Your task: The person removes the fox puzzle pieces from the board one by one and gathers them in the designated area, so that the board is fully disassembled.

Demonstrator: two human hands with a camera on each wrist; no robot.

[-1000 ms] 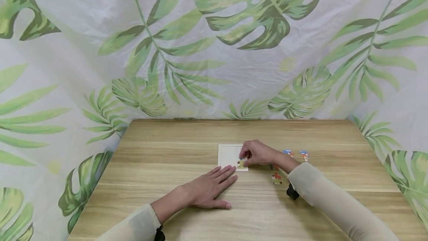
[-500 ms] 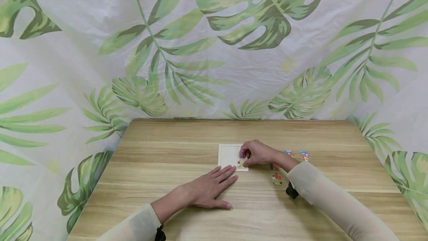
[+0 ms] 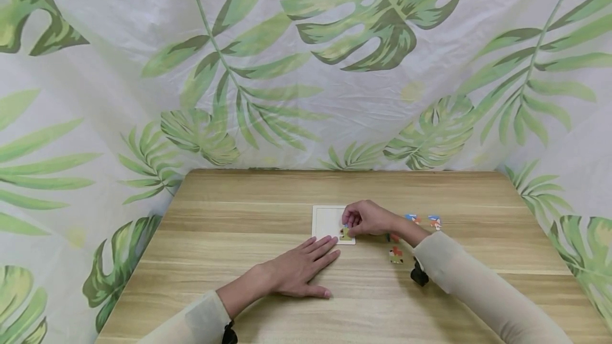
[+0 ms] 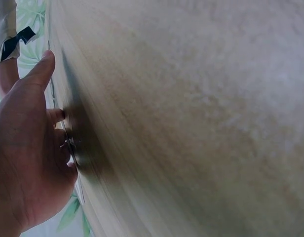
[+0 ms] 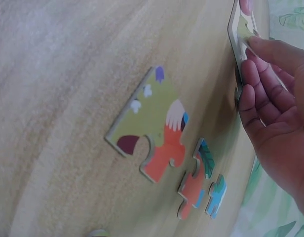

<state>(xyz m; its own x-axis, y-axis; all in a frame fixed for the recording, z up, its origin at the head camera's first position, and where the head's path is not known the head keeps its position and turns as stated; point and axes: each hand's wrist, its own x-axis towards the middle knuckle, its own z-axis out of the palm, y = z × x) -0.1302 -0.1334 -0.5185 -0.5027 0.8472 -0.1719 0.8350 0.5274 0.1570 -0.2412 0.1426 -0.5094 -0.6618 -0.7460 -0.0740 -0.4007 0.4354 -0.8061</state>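
Observation:
A white square puzzle board (image 3: 326,221) with a raised rim lies on the wooden table. In its near right corner sits a yellow-green jigsaw piece (image 3: 345,234), which my right hand (image 3: 369,217) pinches by its right side. The right wrist view has my thumb (image 5: 265,49) on this piece and the other fingers curled, part of the piece hidden. My left hand (image 3: 297,269) lies palm down with fingers straight, its fingertips on the board's near edge. In the left wrist view, the left hand (image 4: 31,148) has its thumb stretched out.
Loose jigsaw pieces lie right of the board: one green and orange piece (image 3: 396,255) nearest me, an orange piece (image 3: 394,238) partly behind my right wrist, and two blue-topped ones, a left piece (image 3: 413,218) and a right piece (image 3: 435,222). A leaf-print cloth (image 3: 287,68) hangs behind the table.
My right fingers have shifted slightly over the jigsaw piece in the board's corner. The left hand and the loose pieces have stayed in place.

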